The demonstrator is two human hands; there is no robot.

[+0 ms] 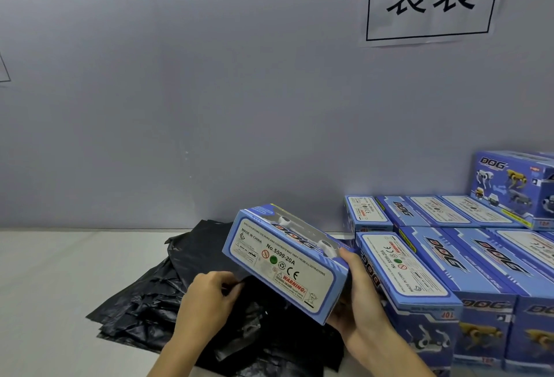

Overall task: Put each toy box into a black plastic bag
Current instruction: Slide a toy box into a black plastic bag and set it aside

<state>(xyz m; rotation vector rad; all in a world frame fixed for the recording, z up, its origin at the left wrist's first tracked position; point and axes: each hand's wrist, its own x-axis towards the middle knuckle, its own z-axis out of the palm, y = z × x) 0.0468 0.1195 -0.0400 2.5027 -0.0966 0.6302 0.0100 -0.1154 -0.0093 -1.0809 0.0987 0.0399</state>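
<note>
At lower centre, the right hand (356, 295) gripped a tilted toy box (284, 262) while the left hand (209, 295) pinched, probably, a black plastic bag (144, 301) to open it.

Head cam, close, fwd-down over table (45, 271), facing wall (209, 92).

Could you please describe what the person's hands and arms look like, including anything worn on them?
Both are bare: the left hand and right hand wear no gloves, and no rings, watch or bracelet show. The forearms run uncovered to the frame's bottom edge, with no sleeves in view.
</note>
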